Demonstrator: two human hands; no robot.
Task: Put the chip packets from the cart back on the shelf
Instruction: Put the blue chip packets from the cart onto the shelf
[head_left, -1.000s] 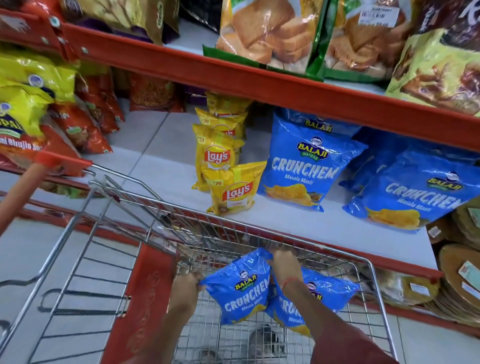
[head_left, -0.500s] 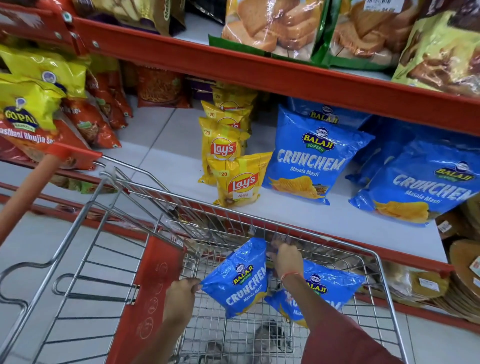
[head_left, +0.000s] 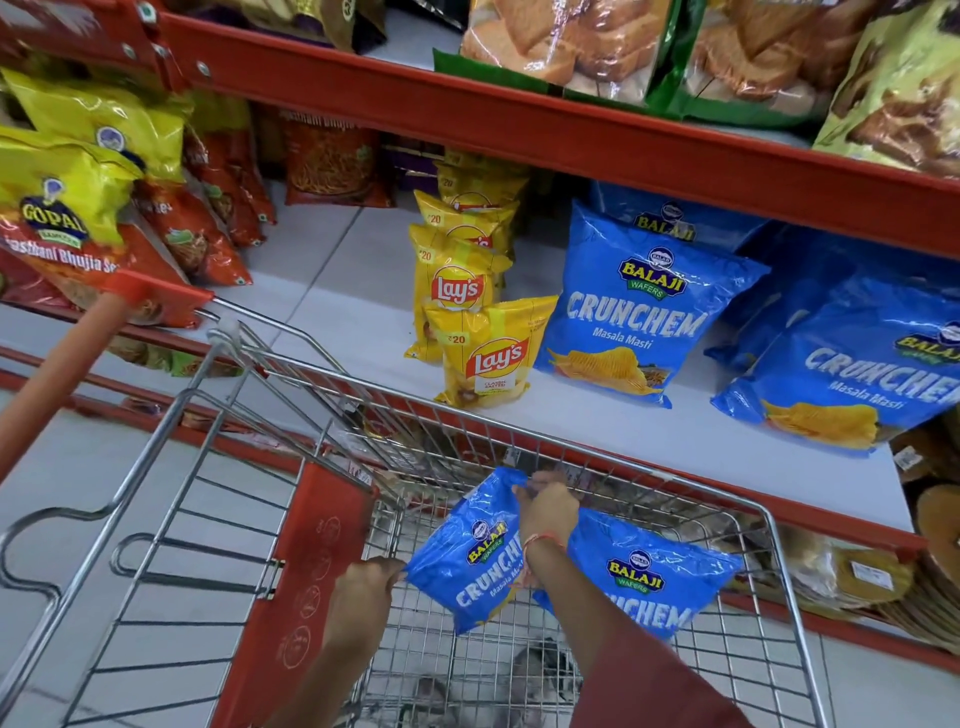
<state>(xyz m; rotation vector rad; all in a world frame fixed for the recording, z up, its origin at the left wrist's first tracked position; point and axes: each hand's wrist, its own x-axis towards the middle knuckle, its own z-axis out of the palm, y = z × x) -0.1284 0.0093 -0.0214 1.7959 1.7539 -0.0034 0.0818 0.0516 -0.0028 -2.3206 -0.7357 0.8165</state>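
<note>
Supermarket aisle with red shelving. Inside a wire cart (head_left: 613, 457), both hands grip one blue Balaji Crunchem packet (head_left: 467, 561): left hand (head_left: 366, 582) pinching its lower corner, right hand (head_left: 548, 506) closed on its top edge. A second Crunchem packet (head_left: 644, 577) lies beside it. Matching blue packets (head_left: 639, 306) and yellow Lay's packets (head_left: 488, 353) stand on the white shelf (head_left: 649, 436) beyond.

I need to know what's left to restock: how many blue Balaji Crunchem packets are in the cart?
2. One blue Crunchem packet is held at its corners by the left hand and right hand; the second blue packet lies beneath the right forearm. Others could be hidden underneath.
</note>
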